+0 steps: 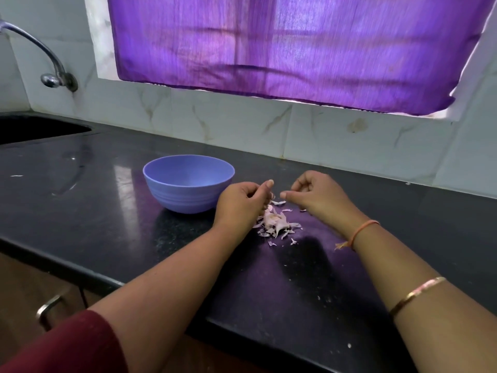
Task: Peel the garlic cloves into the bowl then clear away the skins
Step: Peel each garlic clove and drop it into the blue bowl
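Observation:
A blue plastic bowl (185, 193) stands on the black counter (107, 211); I cannot see what lies in it. Just right of it, my left hand (242, 203) has its fingers curled round a small garlic clove (272, 196), of which only a pale tip shows. A short gap away, my right hand (314, 192) hovers with curled fingers and its thumb pointing at the clove; nothing shows in it. Below both hands lies a heap of pinkish-white garlic skins (274, 223), with a few scraps scattered around it.
A dark sink (32, 129) is sunk into the counter at far left, under a chrome tap (51, 74). A tiled wall and a purple curtain (282, 49) close the back. The counter's front edge runs diagonally below my forearms, above a cabinet handle (48, 310).

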`<state>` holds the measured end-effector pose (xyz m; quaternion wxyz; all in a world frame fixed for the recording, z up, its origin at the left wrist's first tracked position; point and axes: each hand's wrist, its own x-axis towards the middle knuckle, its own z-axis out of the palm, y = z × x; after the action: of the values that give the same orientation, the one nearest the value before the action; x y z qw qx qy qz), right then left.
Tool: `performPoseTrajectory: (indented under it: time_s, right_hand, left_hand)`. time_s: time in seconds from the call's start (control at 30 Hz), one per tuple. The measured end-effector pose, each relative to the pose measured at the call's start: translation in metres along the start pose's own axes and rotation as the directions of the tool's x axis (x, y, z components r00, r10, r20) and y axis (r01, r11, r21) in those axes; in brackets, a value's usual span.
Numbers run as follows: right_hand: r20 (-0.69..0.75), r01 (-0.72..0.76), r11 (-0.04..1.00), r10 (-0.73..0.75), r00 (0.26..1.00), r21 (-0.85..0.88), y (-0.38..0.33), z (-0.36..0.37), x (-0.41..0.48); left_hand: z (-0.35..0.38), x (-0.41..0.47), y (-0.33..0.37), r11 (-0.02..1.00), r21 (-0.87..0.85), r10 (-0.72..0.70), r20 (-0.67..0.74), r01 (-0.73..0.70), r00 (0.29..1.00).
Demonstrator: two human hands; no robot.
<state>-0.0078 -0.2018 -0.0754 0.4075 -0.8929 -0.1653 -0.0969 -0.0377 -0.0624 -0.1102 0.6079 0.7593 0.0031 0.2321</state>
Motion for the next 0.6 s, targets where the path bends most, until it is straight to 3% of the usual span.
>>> performPoseTrajectory:
  time_s: [0.07, 0.23, 0.4, 0.6]
  right_hand:
    - [0.035, -0.015, 1.000, 0.014, 0.999, 0.024, 0.003, -0.001, -0.001]
    - [0.056, 0.035, 0.987, -0.027, 0.998, -0.154, 0.000, 0.006, -0.003]
    - [0.029, 0.106, 0.977, -0.103, 0.994, -0.184, 0.005, 0.014, -0.005]
    - [0.221, 0.196, 0.946, -0.139, 0.965, -0.260, 0.006, 0.018, -0.003]
  left_hand:
    - [-0.001, -0.001, 0.002, 1.000, 0.006, 0.015, 0.002, -0.015, 1.000]
    - [-0.002, -0.002, 0.000, 0.999, 0.013, 0.037, -0.009, -0.037, 0.999]
    - [-0.003, -0.002, 0.000, 1.000, 0.009, 0.020, -0.017, -0.020, 1.000]
    - [-0.002, 0.000, -0.002, 1.000, -0.012, 0.010, -0.032, -0.011, 0.999]
